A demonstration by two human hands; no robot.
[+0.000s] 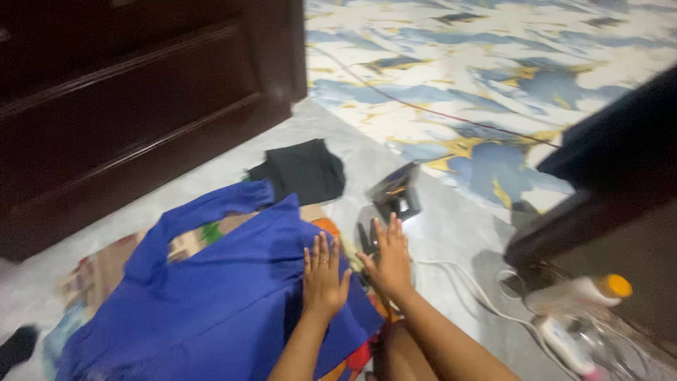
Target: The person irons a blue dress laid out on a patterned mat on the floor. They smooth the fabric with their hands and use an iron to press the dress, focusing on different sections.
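Observation:
A blue garment [211, 296] lies spread over a patterned cloth [106, 264] on the floor. My left hand [323, 276] rests flat on the garment's right side, fingers together and extended. My right hand [388, 254] is just to its right, palm down with fingers apart, at the garment's edge and close to a dark clothes iron [393, 194] that stands on the floor beyond it. Neither hand holds anything.
A folded black cloth [305, 169] lies beyond the blue garment. A white cord [465, 282] runs right toward a plastic bottle with an orange cap [578, 293]. Dark wooden furniture [127, 92] stands at left, a dark cabinet [613, 204] at right, and a blue-patterned rug [493, 77] lies beyond.

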